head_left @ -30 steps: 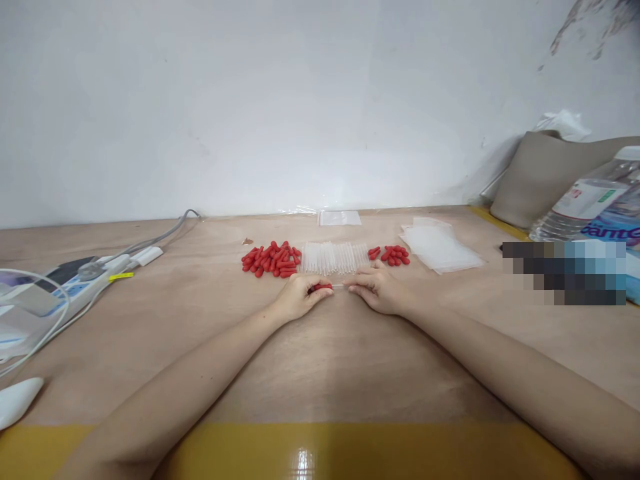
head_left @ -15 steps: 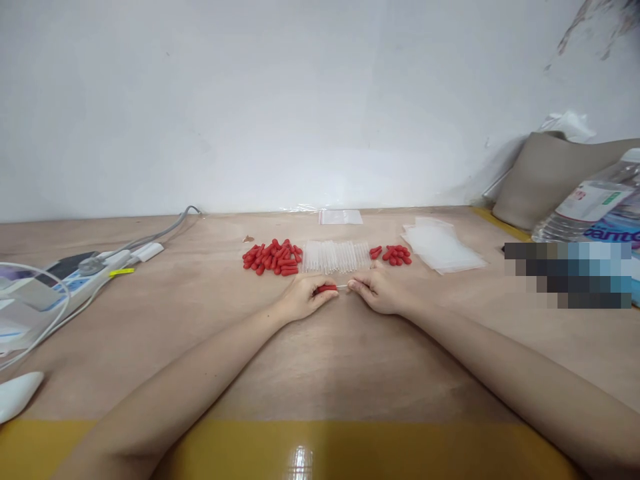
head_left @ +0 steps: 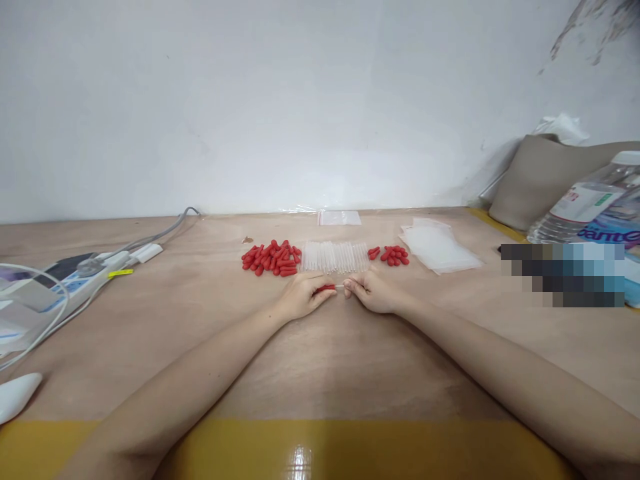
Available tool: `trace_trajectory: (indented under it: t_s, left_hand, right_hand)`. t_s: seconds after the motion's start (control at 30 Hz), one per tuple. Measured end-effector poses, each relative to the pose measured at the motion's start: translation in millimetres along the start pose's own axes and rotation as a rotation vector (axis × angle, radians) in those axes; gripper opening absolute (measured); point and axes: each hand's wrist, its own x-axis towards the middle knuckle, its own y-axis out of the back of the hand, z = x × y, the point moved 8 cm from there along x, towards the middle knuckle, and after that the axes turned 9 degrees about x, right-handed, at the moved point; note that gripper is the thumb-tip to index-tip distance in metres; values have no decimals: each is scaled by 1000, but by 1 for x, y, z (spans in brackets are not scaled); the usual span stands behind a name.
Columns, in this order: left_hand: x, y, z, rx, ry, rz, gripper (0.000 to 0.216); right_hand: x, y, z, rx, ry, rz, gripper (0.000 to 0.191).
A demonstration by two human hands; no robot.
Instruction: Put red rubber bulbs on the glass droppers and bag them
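My left hand (head_left: 300, 297) is closed around a red rubber dropper bulb (head_left: 327, 287), its open end toward the right. From the other side my right hand (head_left: 374, 292) pinches a thin clear dropper tube (head_left: 340, 287). Tube and bulb meet end to end between the hands; how deep the tube sits in the bulb is hidden by my fingers. Just beyond the hands lies a row of clear dropper tubes (head_left: 334, 257). A larger pile of red bulbs (head_left: 271, 257) is left of that row, and a smaller group of red bulbs (head_left: 396, 255) is right of it.
Clear plastic bags (head_left: 437, 247) lie fanned out at the right, and one small bag (head_left: 340, 218) is by the wall. At far left are a power strip (head_left: 85, 283) with cables and a white object (head_left: 19, 397). A water bottle (head_left: 585, 203) stands far right.
The right hand has come slightly closer to the left, and less of the tube shows between them. The camera view has shifted a little.
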Motion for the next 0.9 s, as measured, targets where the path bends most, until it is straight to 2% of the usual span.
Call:
trace_trajectory:
  t_s: [0.13, 0.23, 0.4, 0.5, 0.6, 0.73, 0.8, 0.9]
  left_hand:
    - [0, -1, 2, 63, -26, -3, 18]
    - [0, -1, -3, 20, 33, -4, 16]
    - [-1, 3, -14, -79, 131, 31, 15]
    - [-3, 8, -22, -93, 184, 87, 31]
    - [-5, 11, -27, -75, 229, 119, 39]
    - [-5, 8, -24, -39, 216, 81, 33]
    - [-5, 7, -22, -24, 202, 56, 32]
    - [-4, 6, -20, -12, 195, 39, 28]
  right_hand:
    - [3, -6, 11, 50, -50, -20, 37]
    - [6, -4, 7, 60, -62, -27, 37]
    - [4, 11, -15, -117, 0, -47, 30]
    - [1, 28, -17, -106, 6, -53, 22]
    - [0, 63, 9, -79, -123, 80, 18]
    - [-16, 118, 65, -188, -439, 438, 23]
    - [-28, 133, 86, -293, -569, 538, 25]
    - [-40, 136, 106, -384, -715, 575, 33]
